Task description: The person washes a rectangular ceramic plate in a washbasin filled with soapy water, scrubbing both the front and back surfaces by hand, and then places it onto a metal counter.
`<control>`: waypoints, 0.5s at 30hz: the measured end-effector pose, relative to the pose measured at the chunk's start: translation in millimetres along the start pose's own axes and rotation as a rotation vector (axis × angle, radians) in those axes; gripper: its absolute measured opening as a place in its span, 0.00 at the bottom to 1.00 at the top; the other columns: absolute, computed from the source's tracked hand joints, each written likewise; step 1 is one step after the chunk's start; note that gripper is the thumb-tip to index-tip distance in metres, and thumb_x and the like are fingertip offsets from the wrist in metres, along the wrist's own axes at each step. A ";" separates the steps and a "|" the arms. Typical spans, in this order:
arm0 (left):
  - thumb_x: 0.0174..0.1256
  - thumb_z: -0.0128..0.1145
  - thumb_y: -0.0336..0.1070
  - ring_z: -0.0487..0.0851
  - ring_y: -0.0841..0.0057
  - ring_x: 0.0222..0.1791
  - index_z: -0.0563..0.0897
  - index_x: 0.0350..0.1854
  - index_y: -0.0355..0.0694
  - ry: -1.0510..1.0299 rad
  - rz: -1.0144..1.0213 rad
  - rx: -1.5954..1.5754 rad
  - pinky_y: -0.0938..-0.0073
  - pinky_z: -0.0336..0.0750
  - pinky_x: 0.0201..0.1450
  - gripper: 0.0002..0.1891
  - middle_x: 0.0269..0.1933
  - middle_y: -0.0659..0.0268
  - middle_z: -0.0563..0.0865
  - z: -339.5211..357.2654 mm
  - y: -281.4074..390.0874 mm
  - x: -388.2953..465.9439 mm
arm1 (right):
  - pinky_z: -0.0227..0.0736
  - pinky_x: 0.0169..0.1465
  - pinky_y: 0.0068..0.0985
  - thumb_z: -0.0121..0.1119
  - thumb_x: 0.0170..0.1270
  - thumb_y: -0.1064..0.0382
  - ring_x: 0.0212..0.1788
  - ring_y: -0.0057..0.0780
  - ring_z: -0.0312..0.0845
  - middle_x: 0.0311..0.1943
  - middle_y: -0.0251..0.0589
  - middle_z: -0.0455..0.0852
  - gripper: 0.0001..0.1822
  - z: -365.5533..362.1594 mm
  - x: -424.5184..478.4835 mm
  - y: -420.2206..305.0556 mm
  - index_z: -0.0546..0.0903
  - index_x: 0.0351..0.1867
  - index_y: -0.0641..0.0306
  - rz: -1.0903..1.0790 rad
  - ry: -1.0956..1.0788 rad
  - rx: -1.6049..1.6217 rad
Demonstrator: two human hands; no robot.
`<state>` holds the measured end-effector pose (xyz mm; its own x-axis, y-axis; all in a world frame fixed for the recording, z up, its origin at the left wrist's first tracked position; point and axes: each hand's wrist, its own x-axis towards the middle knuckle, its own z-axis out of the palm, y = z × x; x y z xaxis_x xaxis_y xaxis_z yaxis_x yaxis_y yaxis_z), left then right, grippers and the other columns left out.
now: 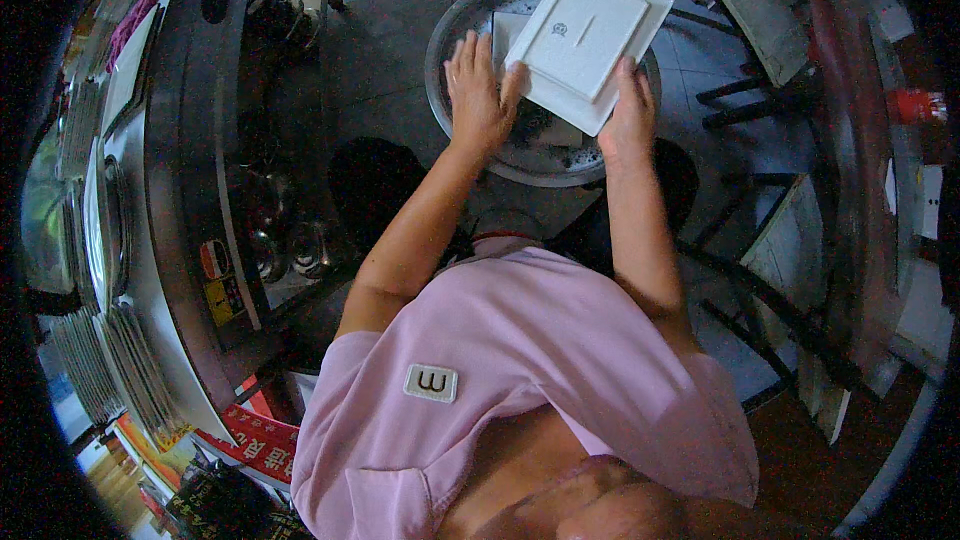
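A white rectangular plate [585, 34], its underside with a raised foot rim facing up, is tilted above a large round metal basin [439, 101]. My right hand [632, 109] grips its lower right edge, the fingers partly hidden. My left hand [480, 94] is beside its lower left corner with the fingers spread; the thumb is at the plate's edge, and whether it touches is unclear. Behind the left fingers, another pale flat dish [508, 26] with a dark edge shows in the basin. Foamy water and further dishes, partly hidden, lie in the basin.
At the left, a metal-topped counter [161, 240] carries stacks of plates [135, 360] and a pink cloth [139, 15]. Shiny metal vessels [307, 251] stand below it. Stools with dark legs [757, 22] are at the right. My knees flank the basin on the tiled floor.
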<state>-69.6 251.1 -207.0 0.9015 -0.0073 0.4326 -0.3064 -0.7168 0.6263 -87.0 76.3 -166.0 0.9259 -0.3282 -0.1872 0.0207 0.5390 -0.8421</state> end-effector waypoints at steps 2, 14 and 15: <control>0.61 0.62 0.49 0.67 0.52 0.65 0.64 0.64 0.27 -0.043 -0.011 -0.191 0.54 0.59 0.67 0.37 0.63 0.43 0.69 -2.8 7.7 -12.8 | 0.67 0.59 0.35 0.54 0.69 0.50 0.56 0.37 0.72 0.53 0.44 0.77 0.24 -7.9 8.1 9.8 0.72 0.58 0.65 -0.032 -0.001 0.040; 0.71 0.52 0.37 0.82 0.78 0.33 0.75 0.53 0.29 -0.220 -0.571 -1.175 0.78 0.79 0.35 0.16 0.41 0.61 0.83 -6.6 -9.6 -9.1 | 0.67 0.57 0.34 0.53 0.70 0.51 0.54 0.35 0.73 0.52 0.43 0.78 0.22 -9.0 0.3 0.3 0.73 0.56 0.65 -0.028 -0.063 0.025; 0.72 0.52 0.37 0.82 0.78 0.33 0.75 0.54 0.29 -0.244 -0.505 -1.116 0.78 0.79 0.35 0.16 0.41 0.61 0.83 -9.0 -2.8 -10.4 | 0.67 0.57 0.34 0.52 0.70 0.51 0.54 0.35 0.73 0.52 0.43 0.78 0.22 -8.9 -0.5 0.2 0.73 0.56 0.65 -0.034 -0.073 0.020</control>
<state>-80.8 259.5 -207.4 0.9903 -0.1183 -0.0725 0.1056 0.3038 0.9469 -90.8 69.7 -170.6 0.9496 -0.2895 -0.1206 0.0596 0.5441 -0.8369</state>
